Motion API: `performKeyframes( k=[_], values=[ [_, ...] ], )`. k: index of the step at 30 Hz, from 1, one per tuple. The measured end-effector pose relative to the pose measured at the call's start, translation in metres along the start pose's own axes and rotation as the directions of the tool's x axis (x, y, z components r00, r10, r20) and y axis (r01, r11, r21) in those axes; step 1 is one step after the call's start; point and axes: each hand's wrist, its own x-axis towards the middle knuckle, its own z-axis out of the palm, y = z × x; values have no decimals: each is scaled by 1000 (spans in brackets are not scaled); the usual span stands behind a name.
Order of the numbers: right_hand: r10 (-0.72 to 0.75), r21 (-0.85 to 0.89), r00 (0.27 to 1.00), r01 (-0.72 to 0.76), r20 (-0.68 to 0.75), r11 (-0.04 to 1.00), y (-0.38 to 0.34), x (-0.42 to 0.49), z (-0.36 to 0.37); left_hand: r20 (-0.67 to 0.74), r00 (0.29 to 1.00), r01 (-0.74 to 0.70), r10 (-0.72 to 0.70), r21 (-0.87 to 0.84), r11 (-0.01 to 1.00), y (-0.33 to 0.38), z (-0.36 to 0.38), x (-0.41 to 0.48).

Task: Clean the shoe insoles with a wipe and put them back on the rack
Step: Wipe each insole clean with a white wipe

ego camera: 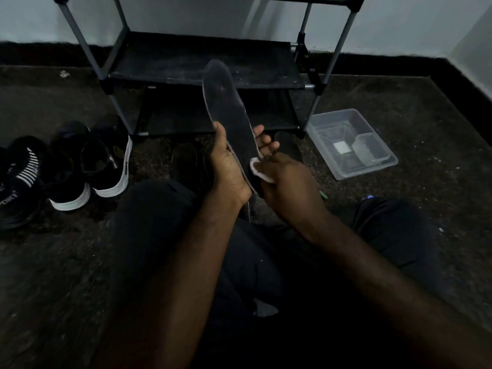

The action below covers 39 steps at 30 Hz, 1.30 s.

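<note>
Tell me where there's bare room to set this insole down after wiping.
The rack's middle shelf, behind the held insole, is bare across its width. Floor right of the clear tub is open too. Crowded: shoes left of the rack, and dark flat shapes, perhaps insoles, on the floor between rack and knees.

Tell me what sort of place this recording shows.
Likely a corner of a home, at floor level: a tubular shoe rack stands against a pale wall, black sneakers with white soles sit on the dark floor, and a clear plastic container lies beside the rack.
</note>
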Motion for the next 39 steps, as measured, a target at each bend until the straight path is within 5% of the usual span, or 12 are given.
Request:
performKeyframes(
  k=[4,8,13,17,22,27,33,39],
  values=[
    [-108,-12,993,109,39,994,-7,-4,-1,30,1000,12,-11,-23,1000,2,0,-1],
    [46,-36,997,-48,-62,998,12,3,-1,18,1000,-23,25,-59,998,-1,3,-3],
    [-109,4,993,109,38,994,-5,-3,3,32,999,16,-15,-19,1000,2,1,-3],
    [28,-60,997,-32,-69,998,14,7,0,6,1000,-24,24,-45,999,-1,3,-5],
    [-118,18,993,118,13,993,-4,0,6,6,1000,31,-31,-12,999,0,0,-2],
    [45,-50,995,-50,-94,998,19,9,4,-24,1000,10,-10,10,1000,-5,5,-6],
    [-122,-13,992,123,13,992,-3,1,8,-35,999,38,-38,0,999,-3,2,-3],
    [53,8,996,-52,-71,999,20,12,6,-51,999,8,-6,42,999,-5,7,-4]
  ],
)
